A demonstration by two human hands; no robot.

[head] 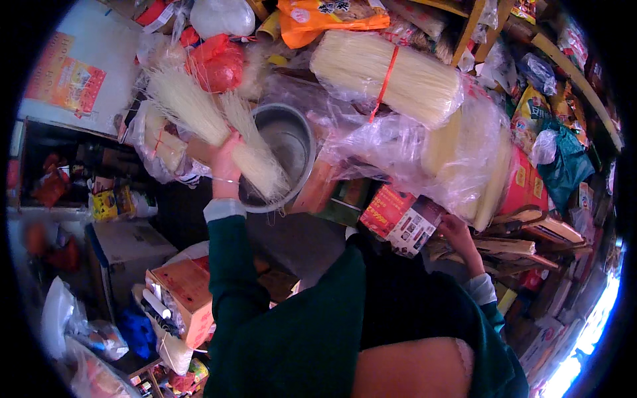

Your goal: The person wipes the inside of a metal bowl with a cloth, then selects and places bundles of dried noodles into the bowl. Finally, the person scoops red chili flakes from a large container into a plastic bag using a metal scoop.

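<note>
My left hand (226,156) grips a bundle of thin dried rice noodles (191,102) around its middle. The strands fan out loosely towards the upper left. Their lower end (266,174) hangs over a round grey metal basin (302,186), overlapping its near rim. My right hand (455,234) is lower down on the right, at the edge of a red and dark printed carton or sheet (390,211). Its fingers are partly hidden there, and whether they hold the edge or only touch it is unclear. Behind it lies clear plastic wrapping (388,144) around more noodles.
A large noodle bundle (348,74) tied with red string lies on the plastic. Beyond the basin are a red plastic bag (216,62) and an orange food packet (333,20). Wooden slats (512,246) jut out at right. A cardboard box (181,288) stands at lower left.
</note>
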